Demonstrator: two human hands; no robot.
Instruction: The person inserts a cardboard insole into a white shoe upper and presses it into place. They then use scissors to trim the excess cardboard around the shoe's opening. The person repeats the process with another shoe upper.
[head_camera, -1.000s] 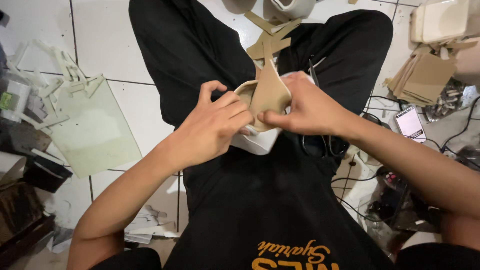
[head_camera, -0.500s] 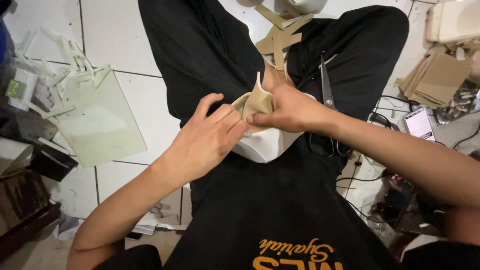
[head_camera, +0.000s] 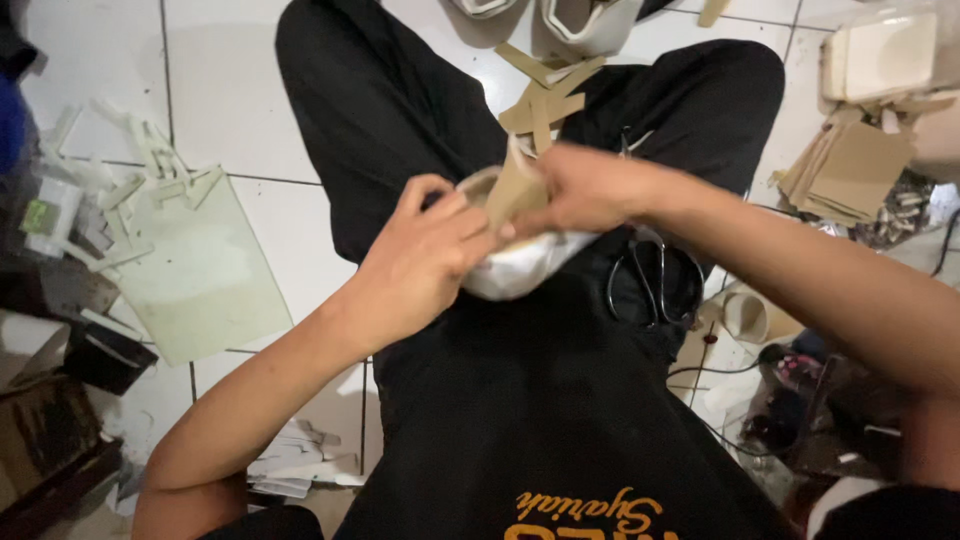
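A: Starting with the head view: a tan strip (head_camera: 512, 188) is pinched by the right hand (head_camera: 585, 188), fingers closed together on it. The left hand (head_camera: 425, 262) is clamped around a whitish rounded piece (head_camera: 520, 270), held in the lap just below the pinch.

B: Change noted?

A: Compared with a second ago, the strip has been drawn down from its raised, spread position and is now pressed against the rim of the whitish piece. The hands have been brought closer together. Judged from that, the strip is being seated onto the piece, not yet finished; the loose end is seen standing up above the grip.

B: Surroundings?

A: Scissors (head_camera: 655, 285) are seen lying on the black trousers, just right of the grip and under the right forearm. More tan cut strips (head_camera: 545, 95) are seen on the trousers just beyond the grip. A pale green sheet (head_camera: 205, 270) is laid on the tile floor (head_camera: 215, 90), well to the left. Stacked cardboard pieces (head_camera: 850, 170) are found far right.

B: Obstructions?

A: Contact between strip and piece is mostly hidden by the fingers. Nothing else is seen blocking the hands.
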